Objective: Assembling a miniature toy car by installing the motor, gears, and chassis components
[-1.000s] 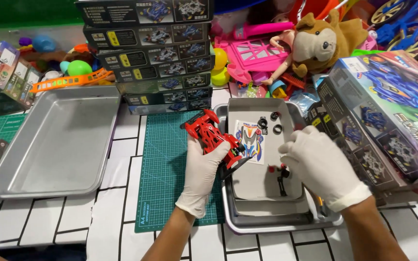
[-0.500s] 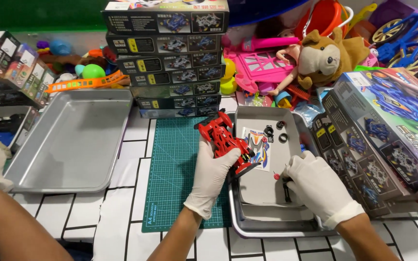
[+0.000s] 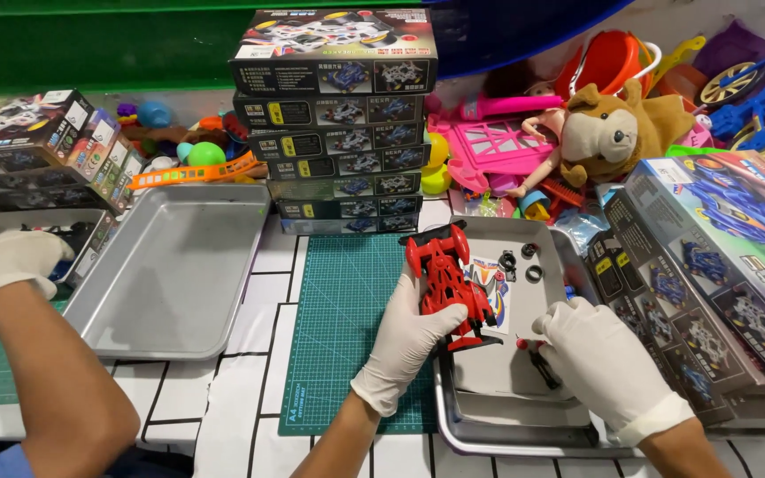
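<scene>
The left hand (image 3: 409, 341) grips the red car (image 3: 447, 281) above the tray (image 3: 506, 434); the right hand (image 3: 599, 358) pinches a small dark part (image 3: 542, 367) inside it. The tiny part could slip from gloved fingers, likely scattering the rings (image 3: 521, 263) nearby.

Probably toy-assembly workshop: stacked kit boxes (image 3: 338, 115)

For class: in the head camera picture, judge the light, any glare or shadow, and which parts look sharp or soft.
Head view: bright, even overhead light; soft short shadows under the left hand holding the red toy car; mild sheen on the empty metal tray; centre is sharp, while the co-worker's gloved hand at the left edge looks slightly soft; straight lines bow a little near the edges.
</scene>
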